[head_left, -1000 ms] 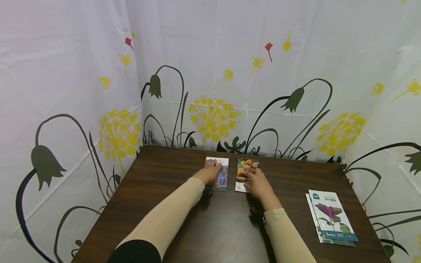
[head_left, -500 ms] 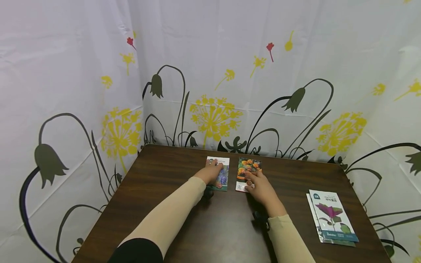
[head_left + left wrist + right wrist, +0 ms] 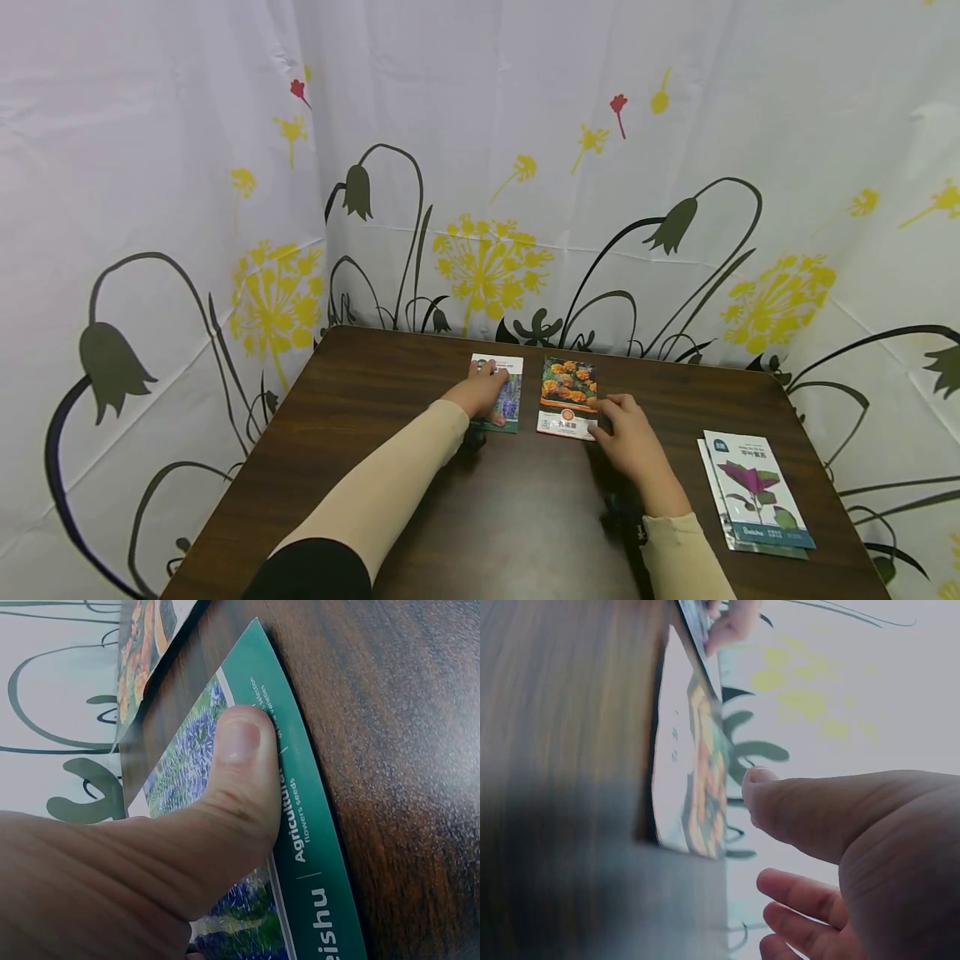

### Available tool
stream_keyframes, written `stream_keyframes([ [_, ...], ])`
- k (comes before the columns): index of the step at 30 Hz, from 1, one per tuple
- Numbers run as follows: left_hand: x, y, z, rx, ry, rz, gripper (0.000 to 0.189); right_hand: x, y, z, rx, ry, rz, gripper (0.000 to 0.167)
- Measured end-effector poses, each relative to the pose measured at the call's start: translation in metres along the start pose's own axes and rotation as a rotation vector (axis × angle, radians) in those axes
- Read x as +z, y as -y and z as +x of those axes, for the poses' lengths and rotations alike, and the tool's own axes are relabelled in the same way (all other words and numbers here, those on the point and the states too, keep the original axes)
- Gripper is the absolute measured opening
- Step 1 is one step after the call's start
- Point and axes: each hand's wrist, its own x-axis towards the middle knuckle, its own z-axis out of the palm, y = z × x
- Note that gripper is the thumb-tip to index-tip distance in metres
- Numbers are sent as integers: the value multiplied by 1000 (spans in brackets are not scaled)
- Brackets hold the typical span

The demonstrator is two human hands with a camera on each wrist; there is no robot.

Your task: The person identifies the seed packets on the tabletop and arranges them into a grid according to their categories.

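Table is separating the purple-flower packet from the orange-flower packet.
My left hand is lying spread on the former; my right hand, fingers parted, is hovering beside the latter's right edge.

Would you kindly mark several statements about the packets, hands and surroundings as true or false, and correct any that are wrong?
1. Seen from the head camera, the orange-flower packet lies between the purple-flower packet and the overlapping pair of packets. True.
2. The right hand grips the orange-flower packet. False: it is beside that packet's right-hand edge, gripping nothing.
3. The left hand touches the purple-flower packet. True.
4. The upper packet of the pair pictures a yellow flower. False: it pictures a purple plant.
5. The table is brown with wood grain. True.
6. The backdrop is plain. False: it is printed with flowers.
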Motion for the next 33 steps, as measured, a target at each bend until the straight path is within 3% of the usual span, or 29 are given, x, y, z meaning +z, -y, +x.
stream_keyframes([
  [7,0,2,2,1,31,-9,96,-29,-21,-22,1,-78,-27,43],
  [15,-1,1,0,-2,22,11,96,-61,-53,-57,0,-166,-33,44],
  [19,-2,-2,-1,-8,18,1,95,-67,-74,-74,6,-234,-76,44],
  [23,1,-3,-1,-5,27,0,97,-72,-91,-94,50,-250,-126,45],
  [29,-1,-2,-2,-11,18,-1,97,-79,-107,-116,72,-308,-138,43],
  [33,-3,-2,-3,-4,19,-9,96,-84,-114,-127,122,-303,-153,42],
])
